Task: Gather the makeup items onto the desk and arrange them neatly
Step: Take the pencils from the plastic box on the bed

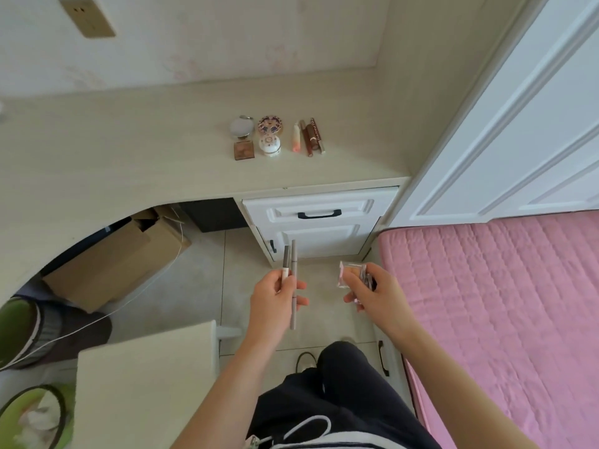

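1. Left hand [275, 296], closest to cam along w/ the right, pinches two slim makeup pencils [293, 264] btwn thumb & fingers, tips pointing toward the desk.
2. Right hand [376, 296] has fingers curled round a small clear pink compact [351, 273]. Something darker sits behind it in the grip, can't tell what.
3. Both loads hang over the floor tiles, well short of the desk [129, 150]. Not yet set down.
4. On the desk, toward its right end, sits a tidy block: round white compact [241, 127], patterned round compact [271, 124], square palette [244, 150], small white jar [270, 145]. Just beside it, lipstick-type tubes [308, 137] lie parallel.
5. Looks mostly done. What's left, prob.: carry these over, lay pencils by the tubes, put compact w/ the block.
6. Around: white drawer [317, 212] under desk, cardboard box [129, 254] at left, pink quilted bed [486, 303] at right.
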{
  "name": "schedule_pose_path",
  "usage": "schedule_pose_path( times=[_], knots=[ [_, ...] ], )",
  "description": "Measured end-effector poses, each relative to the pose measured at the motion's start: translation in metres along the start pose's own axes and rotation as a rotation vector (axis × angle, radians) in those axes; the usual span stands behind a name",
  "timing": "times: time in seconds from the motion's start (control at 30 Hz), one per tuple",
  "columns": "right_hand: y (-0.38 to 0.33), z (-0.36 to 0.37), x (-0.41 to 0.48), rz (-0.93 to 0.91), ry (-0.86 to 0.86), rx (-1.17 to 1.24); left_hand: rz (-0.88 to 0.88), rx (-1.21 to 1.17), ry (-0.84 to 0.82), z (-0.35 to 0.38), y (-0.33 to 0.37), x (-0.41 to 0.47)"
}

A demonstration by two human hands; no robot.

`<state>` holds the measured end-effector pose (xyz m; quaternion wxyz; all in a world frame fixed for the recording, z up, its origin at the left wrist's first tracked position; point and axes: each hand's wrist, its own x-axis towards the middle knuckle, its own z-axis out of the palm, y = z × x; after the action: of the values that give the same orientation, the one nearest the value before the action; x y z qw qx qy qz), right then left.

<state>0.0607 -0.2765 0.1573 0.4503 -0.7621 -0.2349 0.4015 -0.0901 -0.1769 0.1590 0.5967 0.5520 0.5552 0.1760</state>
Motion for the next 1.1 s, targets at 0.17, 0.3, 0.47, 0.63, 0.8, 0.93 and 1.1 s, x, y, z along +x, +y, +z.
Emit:
schedule_pose_path(
  times=[0.17,0.3,0.47,0.63,0.8,0.93,1.1],
  knots=[
    [-0.015,-0.013,0.053,0.025,0.0,-0.005,-0.014,-0.053,-0.031,0.018,0.025,0.046],
    [-0.032,-0.026,0.105,0.044,-0.04,-0.034,-0.007,-0.07,-0.01,0.039,0.052,0.088],
    [-0.054,-0.046,0.17,0.044,-0.09,-0.1,-0.005,-0.036,0.024,0.071,0.089,0.143],
    [-0.065,-0.064,0.222,0.072,-0.141,-0.109,0.068,0.115,0.091,0.098,0.113,0.191],
    [-0.071,-0.073,0.261,0.155,-0.146,-0.073,0.05,0.186,0.075,0.114,0.125,0.225],
    [-0.076,-0.075,0.292,0.218,-0.142,-0.039,0.021,0.255,0.044,0.122,0.135,0.257],
    [-0.084,-0.07,0.335,0.267,-0.098,-0.036,-0.01,0.28,-0.007,0.127,0.149,0.3]
  ],
)
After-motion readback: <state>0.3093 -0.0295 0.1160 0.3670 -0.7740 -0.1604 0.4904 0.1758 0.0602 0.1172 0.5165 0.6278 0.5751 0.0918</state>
